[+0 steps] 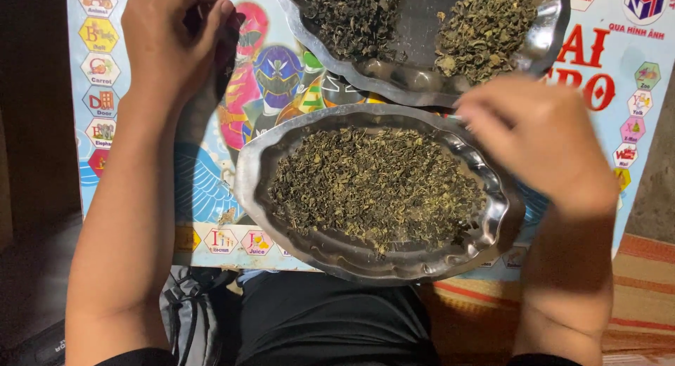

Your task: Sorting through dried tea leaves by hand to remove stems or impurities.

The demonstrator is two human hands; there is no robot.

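Colourful picture board underneath, second metal tray behind, near scalloped tray of crumbly dried leaves, left hand curled shut, right hand blurred, fingers unclear

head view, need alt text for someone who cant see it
Two bare hands hover over two scalloped metal trays of dried leaves on a colourful picture chart. The near tray holds one spread layer; the far tray holds two piles. The right hand is blurred above the near tray's rim; the left hand is curled over the chart.

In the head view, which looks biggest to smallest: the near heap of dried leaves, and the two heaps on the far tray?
1. Near heap of dried leaves, largest, though closest to the camera.
2-3. Dark far heap and greenish far heap: alike, both cropped.
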